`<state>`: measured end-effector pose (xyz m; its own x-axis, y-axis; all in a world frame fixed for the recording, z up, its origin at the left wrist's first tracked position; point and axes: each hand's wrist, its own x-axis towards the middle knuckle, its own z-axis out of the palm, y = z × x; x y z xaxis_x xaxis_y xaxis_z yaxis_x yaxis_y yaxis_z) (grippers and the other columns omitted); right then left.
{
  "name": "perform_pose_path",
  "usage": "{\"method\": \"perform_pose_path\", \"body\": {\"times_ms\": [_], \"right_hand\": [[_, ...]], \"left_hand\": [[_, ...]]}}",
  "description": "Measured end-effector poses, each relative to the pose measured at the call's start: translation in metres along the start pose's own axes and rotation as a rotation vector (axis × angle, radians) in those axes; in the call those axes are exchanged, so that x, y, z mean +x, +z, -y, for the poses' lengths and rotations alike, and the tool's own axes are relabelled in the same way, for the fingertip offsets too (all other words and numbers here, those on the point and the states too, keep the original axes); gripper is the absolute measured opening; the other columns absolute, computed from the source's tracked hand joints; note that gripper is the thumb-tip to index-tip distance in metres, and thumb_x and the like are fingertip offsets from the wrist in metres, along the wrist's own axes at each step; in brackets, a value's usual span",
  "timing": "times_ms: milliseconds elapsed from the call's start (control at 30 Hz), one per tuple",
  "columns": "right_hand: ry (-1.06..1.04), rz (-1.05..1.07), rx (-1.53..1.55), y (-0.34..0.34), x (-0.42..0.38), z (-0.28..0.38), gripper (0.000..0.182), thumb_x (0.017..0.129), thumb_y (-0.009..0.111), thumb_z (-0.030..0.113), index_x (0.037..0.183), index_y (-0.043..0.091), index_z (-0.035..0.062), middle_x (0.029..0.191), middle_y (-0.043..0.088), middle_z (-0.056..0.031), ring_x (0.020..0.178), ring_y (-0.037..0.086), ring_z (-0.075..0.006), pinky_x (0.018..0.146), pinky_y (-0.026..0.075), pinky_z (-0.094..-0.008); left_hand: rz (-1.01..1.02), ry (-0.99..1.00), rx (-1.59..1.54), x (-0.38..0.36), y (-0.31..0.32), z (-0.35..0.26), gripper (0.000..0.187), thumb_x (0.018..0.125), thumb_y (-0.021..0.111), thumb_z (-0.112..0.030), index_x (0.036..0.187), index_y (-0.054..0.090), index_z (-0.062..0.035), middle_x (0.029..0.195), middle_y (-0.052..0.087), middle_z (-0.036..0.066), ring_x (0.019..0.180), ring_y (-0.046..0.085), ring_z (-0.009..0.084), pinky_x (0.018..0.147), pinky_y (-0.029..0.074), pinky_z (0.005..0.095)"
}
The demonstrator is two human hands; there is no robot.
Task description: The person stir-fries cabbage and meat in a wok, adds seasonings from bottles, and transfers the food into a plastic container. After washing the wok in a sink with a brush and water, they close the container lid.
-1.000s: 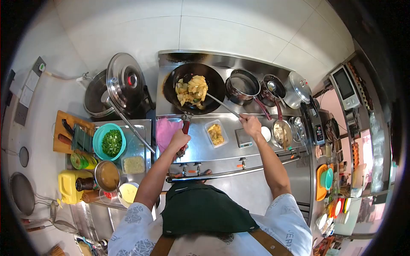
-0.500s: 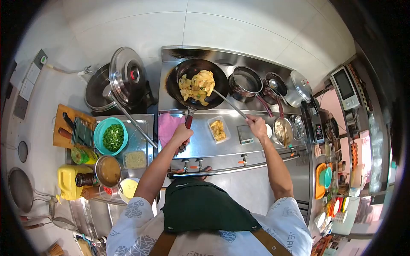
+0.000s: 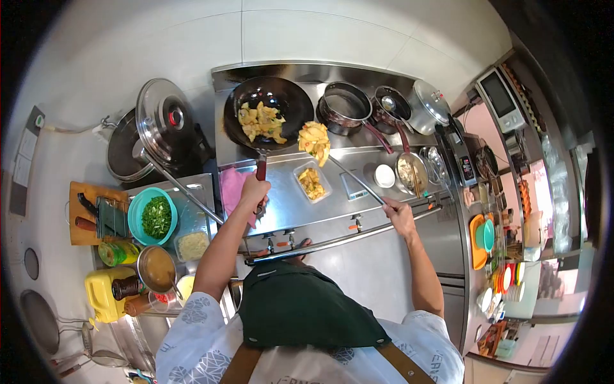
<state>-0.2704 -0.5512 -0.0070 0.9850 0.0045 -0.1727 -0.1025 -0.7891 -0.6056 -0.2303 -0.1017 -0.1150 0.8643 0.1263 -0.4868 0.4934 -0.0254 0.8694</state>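
My left hand (image 3: pixel 254 191) is closed around the red-brown handle (image 3: pixel 261 168) of a black wok (image 3: pixel 291 102). Cooked yellow-brown pieces (image 3: pixel 259 121) lie in the wok. In my right hand (image 3: pixel 399 216) is the long metal shaft of a ladle (image 3: pixel 358 178), gripped near its end. A heap of the same food (image 3: pixel 314 141) covers the ladle's head, hiding its shape. That heap hangs over the steel counter, just right of the wok and above a clear plastic tub (image 3: pixel 313 182) partly filled with similar pieces. A pink cloth (image 3: pixel 233 192) lies beside my left hand.
Right of the wok stand a dark saucepan (image 3: pixel 345 105), a smaller pan (image 3: pixel 391 109) and a lidded pot (image 3: pixel 430 105). A small scale (image 3: pixel 353 185) and white bowl (image 3: pixel 384 176) sit on the counter. Leftward are a turquoise bowl (image 3: pixel 135 214) of chopped greens and a large lid (image 3: pixel 164 121).
The ladle has come out of the wok with a heap of food and moved toward the tub. My right hand has drawn back toward me; my left hand still holds the wok handle.
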Motion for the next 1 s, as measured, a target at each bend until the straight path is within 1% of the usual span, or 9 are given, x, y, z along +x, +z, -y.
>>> {"method": "perform_pose_path", "body": {"times_ms": [33,67,167,400,500,600,700,833,1000], "right_hand": [[0.019,-0.002,-0.018,-0.002,-0.011,-0.007,0.033,0.092,0.066,0.021,0.121,0.069,0.0063,0.077,0.070,-0.0108,0.073,0.065,-0.0155,0.072,0.051,-0.0321],[-0.150,-0.084,-0.027,0.008,-0.015,-0.036,0.032,0.092,0.066,0.024,0.121,0.070,0.0102,0.092,0.074,-0.0175,0.087,0.072,-0.0249,0.079,0.053,-0.0349],[0.123,-0.002,-0.103,0.020,-0.040,-0.037,0.031,0.092,0.066,0.025,0.121,0.070,0.0149,0.102,0.071,-0.0207,0.099,0.071,-0.0307,0.083,0.054,-0.0362],[-0.052,-0.161,-0.352,0.080,-0.059,-0.074,0.027,0.091,0.067,0.028,0.117,0.072,0.0260,0.099,0.073,-0.0141,0.091,0.069,-0.0359,0.076,0.056,-0.0442],[-0.051,-0.124,-0.501,0.077,-0.055,-0.066,0.027,0.092,0.065,0.028,0.118,0.071,0.0258,0.094,0.072,-0.0127,0.084,0.069,-0.0351,0.071,0.055,-0.0469],[-0.054,-0.036,-0.649,0.054,-0.050,-0.028,0.029,0.093,0.061,0.024,0.121,0.066,0.0256,0.091,0.069,-0.0108,0.081,0.069,-0.0352,0.070,0.054,-0.0487],[-0.073,-0.056,-0.692,0.040,-0.046,0.002,0.029,0.092,0.062,0.023,0.121,0.066,0.0252,0.090,0.066,-0.0117,0.079,0.068,-0.0351,0.068,0.053,-0.0491],[-0.040,-0.104,-0.716,0.036,-0.052,0.034,0.018,0.089,0.062,0.019,0.107,0.065,0.0166,0.089,0.065,-0.0122,0.080,0.068,-0.0353,0.068,0.053,-0.0491],[-0.028,-0.201,-0.637,0.063,-0.073,0.024,0.021,0.085,0.061,0.013,0.107,0.061,0.0103,0.094,0.064,-0.0142,0.089,0.065,-0.0367,0.070,0.054,-0.0497]], "left_hand": [[-0.014,-0.008,-0.008,0.000,0.001,-0.005,0.012,0.076,0.062,-0.008,0.069,0.054,-0.0033,0.054,0.052,0.005,0.040,0.050,0.0158,0.036,0.040,0.0320],[-0.016,-0.004,-0.020,0.003,0.002,-0.005,0.010,0.076,0.061,-0.008,0.070,0.054,-0.0034,0.055,0.052,0.004,0.041,0.050,0.0153,0.036,0.041,0.0320],[-0.018,-0.001,-0.031,0.009,0.006,0.000,0.012,0.075,0.058,-0.007,0.084,0.051,-0.0024,0.060,0.053,0.006,0.041,0.051,0.0173,0.034,0.038,0.0337],[0.002,-0.045,-0.006,0.007,0.002,-0.005,0.013,0.075,0.059,-0.008,0.083,0.051,-0.0029,0.060,0.052,0.006,0.041,0.051,0.0175,0.034,0.037,0.0339],[0.007,-0.056,0.005,0.004,0.002,-0.009,0.012,0.075,0.058,-0.007,0.083,0.051,-0.0030,0.059,0.052,0.007,0.041,0.051,0.0174,0.034,0.037,0.0339],[0.004,-0.046,0.000,0.006,0.004,-0.005,0.012,0.075,0.058,-0.007,0.083,0.051,-0.0031,0.058,0.052,0.006,0.041,0.051,0.0173,0.034,0.037,0.0340],[0.007,-0.037,0.018,0.009,0.003,-0.001,0.012,0.075,0.059,-0.007,0.083,0.051,-0.0032,0.059,0.052,0.006,0.042,0.051,0.0170,0.034,0.038,0.0340],[0.001,-0.036,-0.011,0.007,0.002,-0.002,0.012,0.075,0.059,-0.007,0.084,0.052,-0.0032,0.060,0.052,0.006,0.042,0.052,0.0164,0.034,0.038,0.0341],[0.000,-0.053,-0.019,0.000,0.004,-0.008,0.011,0.075,0.058,-0.006,0.083,0.052,-0.0031,0.059,0.053,0.006,0.042,0.052,0.0159,0.034,0.038,0.0339]]}}
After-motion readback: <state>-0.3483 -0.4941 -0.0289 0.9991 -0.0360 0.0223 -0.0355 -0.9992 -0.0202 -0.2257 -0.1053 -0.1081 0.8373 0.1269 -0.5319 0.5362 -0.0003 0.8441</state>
